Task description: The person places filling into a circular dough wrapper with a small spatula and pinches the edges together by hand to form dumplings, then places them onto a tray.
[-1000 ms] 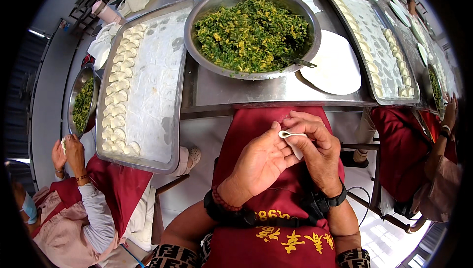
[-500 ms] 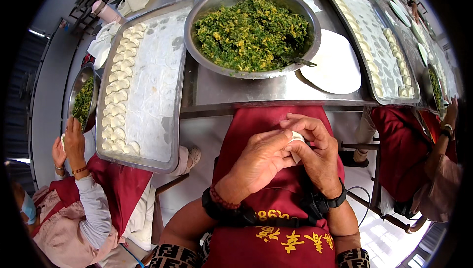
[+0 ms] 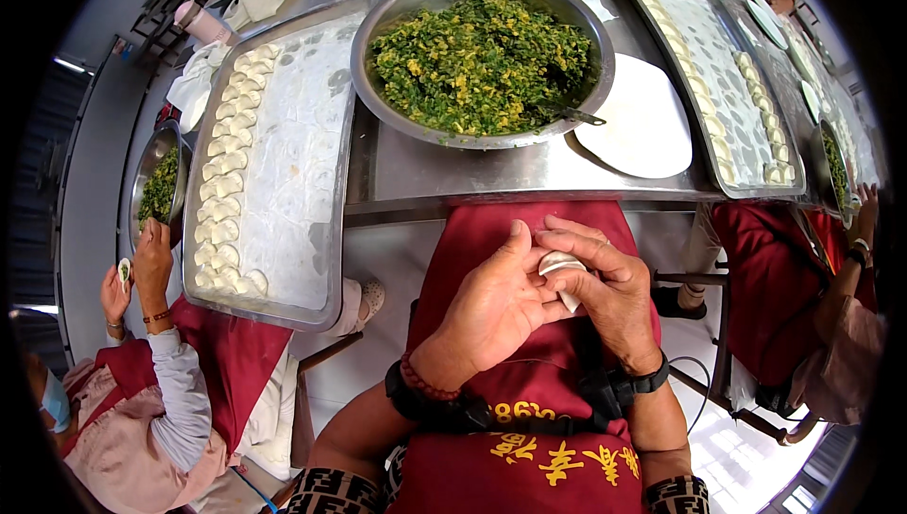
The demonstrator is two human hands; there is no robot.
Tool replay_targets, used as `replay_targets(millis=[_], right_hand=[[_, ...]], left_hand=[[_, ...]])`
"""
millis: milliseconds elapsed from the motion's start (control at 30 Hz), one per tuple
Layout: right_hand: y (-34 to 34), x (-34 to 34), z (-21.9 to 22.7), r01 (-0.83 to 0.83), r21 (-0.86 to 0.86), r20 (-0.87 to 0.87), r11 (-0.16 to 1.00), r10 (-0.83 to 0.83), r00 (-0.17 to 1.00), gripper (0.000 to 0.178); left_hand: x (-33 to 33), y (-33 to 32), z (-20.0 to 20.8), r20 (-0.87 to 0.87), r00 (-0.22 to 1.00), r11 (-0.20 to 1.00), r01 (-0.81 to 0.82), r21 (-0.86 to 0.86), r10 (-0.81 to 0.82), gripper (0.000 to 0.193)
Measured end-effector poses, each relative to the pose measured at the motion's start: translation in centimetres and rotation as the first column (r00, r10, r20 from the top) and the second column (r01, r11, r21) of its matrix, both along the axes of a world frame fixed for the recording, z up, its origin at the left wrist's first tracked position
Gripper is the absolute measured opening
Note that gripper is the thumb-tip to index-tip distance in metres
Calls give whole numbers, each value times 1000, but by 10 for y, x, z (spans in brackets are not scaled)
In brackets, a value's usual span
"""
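A folded white dumpling (image 3: 559, 268) sits between the thumb and fingers of my right hand (image 3: 609, 292), above my red apron. Beside it my left hand (image 3: 496, 301) is open, palm up with the thumb raised. The left fingertips reach up to the dumpling, and I cannot tell whether they bear any of its weight. Beyond my hands stands a large steel bowl (image 3: 576, 122) of chopped green and yellow filling (image 3: 477, 60). A metal utensil handle (image 3: 584, 117) pokes out at its right side.
Left of the bowl, a metal tray (image 3: 326, 259) carries overlapping dumplings (image 3: 222, 174) along its left side. A white round plate (image 3: 638, 122) lies right of the bowl, and another dumpling tray (image 3: 746, 112) stands farther right. A co-worker's hand (image 3: 153, 264) is at a smaller filling bowl (image 3: 146, 150).
My left thumb has lifted off the dumpling and the left palm has opened. The dumpling stays in my right hand, more in sight. The co-worker at left now shows a filled wrapper.
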State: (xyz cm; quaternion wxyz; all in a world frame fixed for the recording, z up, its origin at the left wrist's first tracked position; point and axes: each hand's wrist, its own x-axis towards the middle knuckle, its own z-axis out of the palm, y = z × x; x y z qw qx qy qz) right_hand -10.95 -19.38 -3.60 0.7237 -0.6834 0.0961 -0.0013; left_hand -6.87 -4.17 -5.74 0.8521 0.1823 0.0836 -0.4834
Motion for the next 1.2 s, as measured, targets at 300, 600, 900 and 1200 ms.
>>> replay_targets(millis=[300,600,900,1200], right_hand=[[-6,3,-6,-89,-403,247,911,202,948,19],[-5,2,2,-79,-325,172,942,141,975,17],[-9,2,-9,-122,-398,219,909,224,950,19],[-2,1,-3,-10,-171,203,985,45,978,15]], left_hand=[[-4,-2,7,23,999,998,-29,48,28,65],[-4,-2,7,2,998,998,-57,29,57,66],[-6,-4,13,-13,996,996,-89,-6,89,65],[-7,-6,9,-29,981,981,-191,-21,190,71]])
